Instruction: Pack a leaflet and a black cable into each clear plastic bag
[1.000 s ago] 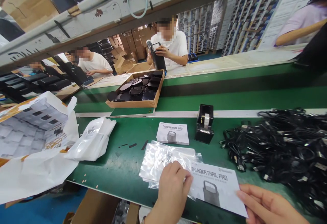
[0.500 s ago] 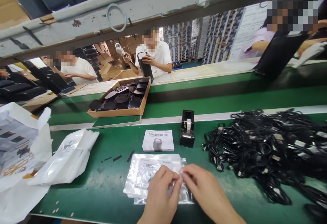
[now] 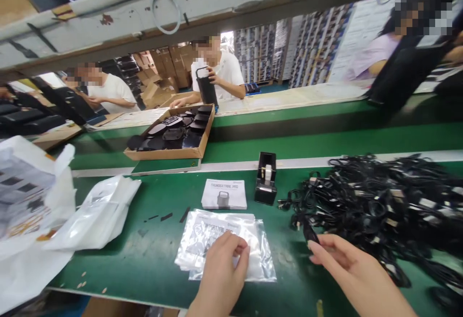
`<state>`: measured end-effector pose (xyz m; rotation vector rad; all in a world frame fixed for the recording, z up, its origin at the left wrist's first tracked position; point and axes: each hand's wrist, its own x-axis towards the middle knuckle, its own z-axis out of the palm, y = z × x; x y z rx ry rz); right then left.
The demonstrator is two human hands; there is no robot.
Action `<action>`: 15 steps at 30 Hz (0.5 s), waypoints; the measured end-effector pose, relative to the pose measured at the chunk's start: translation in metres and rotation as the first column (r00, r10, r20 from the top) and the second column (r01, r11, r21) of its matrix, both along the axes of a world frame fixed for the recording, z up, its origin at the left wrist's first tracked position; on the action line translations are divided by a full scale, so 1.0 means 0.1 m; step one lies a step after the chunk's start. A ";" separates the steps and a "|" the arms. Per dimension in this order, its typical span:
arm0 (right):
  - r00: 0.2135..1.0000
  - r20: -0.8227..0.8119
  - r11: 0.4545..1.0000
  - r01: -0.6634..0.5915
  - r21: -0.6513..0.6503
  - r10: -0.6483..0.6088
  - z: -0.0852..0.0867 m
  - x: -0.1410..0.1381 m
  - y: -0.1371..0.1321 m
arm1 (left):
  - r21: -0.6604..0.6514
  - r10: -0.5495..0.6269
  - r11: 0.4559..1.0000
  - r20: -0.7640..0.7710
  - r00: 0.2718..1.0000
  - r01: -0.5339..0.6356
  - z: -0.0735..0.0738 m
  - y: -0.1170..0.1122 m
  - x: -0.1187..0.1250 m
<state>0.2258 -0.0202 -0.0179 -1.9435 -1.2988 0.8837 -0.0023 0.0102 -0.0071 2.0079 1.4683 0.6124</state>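
Note:
My left hand [image 3: 224,266] rests over a stack of clear plastic bags [image 3: 262,254], thumb and forefinger closed at the edge of the top bag. Through the plastic shows a printed leaflet [image 3: 217,225]. Off to the right, my right hand [image 3: 340,259] pinches a black cable [image 3: 309,227] by the near side of a big heap of bundled black cables [image 3: 372,206]. Just beyond the bags lies a stack of white leaflets [image 3: 223,196] printed with a handled device. Beside it stands a black tape dispenser [image 3: 265,182].
White foam pouches [image 3: 104,211] and a large white printed bag [image 3: 21,240] lie at the left. A cardboard tray [image 3: 170,153] of black parts sits on the green bench across. Several co-workers stand beyond; one holds a black handled device [image 3: 207,88]. A beam runs overhead.
My right hand has left the bag and moved right to the cable heap, where it now grips a cable. My left hand stays at the bag. The co-worker opposite has lowered one hand.

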 end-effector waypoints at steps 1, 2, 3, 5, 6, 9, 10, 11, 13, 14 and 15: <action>0.984 -0.170 0.998 -0.062 -0.015 0.058 0.01 -0.07 0.00 | -0.013 0.013 1.000 0.009 1.000 -0.013 0.03 -0.01 0.00; 0.953 -0.272 0.990 -0.142 -0.013 0.134 0.01 -0.14 0.00 | -0.023 0.031 0.999 0.021 0.999 -0.030 0.04 -0.02 0.00; 0.930 -0.302 0.976 -0.220 -0.003 0.209 0.01 -0.22 0.01 | -0.030 0.052 0.998 0.039 0.998 -0.051 0.06 -0.03 0.01; 0.927 -0.180 0.943 -0.334 0.009 0.330 0.00 -0.35 0.02 | -0.052 0.099 0.994 0.096 0.990 -0.094 0.06 -0.04 0.01; 0.924 -0.074 0.927 -0.375 0.009 0.375 -0.01 -0.40 0.03 | -0.064 0.127 0.991 0.132 0.983 -0.119 0.06 -0.05 0.00; 0.869 0.203 0.885 -0.465 0.026 0.451 -0.06 -0.44 0.05 | -0.100 0.200 0.978 0.238 0.950 -0.181 0.06 -0.05 -0.03; 0.846 0.266 0.869 -0.492 0.053 0.462 -0.08 -0.44 0.06 | -0.107 0.214 0.976 0.268 0.940 -0.191 0.06 -0.05 -0.04; 0.823 0.319 0.850 -0.519 0.084 0.471 -0.09 -0.45 0.07 | -0.111 0.221 0.974 0.293 0.930 -0.196 0.06 -0.06 -0.04; 0.781 0.409 0.816 -0.562 0.132 0.472 -0.09 -0.49 0.11 | -0.112 0.214 0.976 0.329 0.920 -0.187 0.07 -0.07 -0.05; 0.764 0.446 0.809 -0.572 0.133 0.467 -0.07 -0.53 0.14 | -0.110 0.200 0.979 0.341 0.919 -0.173 0.08 -0.08 -0.04; 0.752 0.469 0.809 -0.575 0.122 0.464 -0.04 -0.57 0.17 | -0.107 0.183 0.982 0.348 0.919 -0.156 0.08 -0.09 -0.03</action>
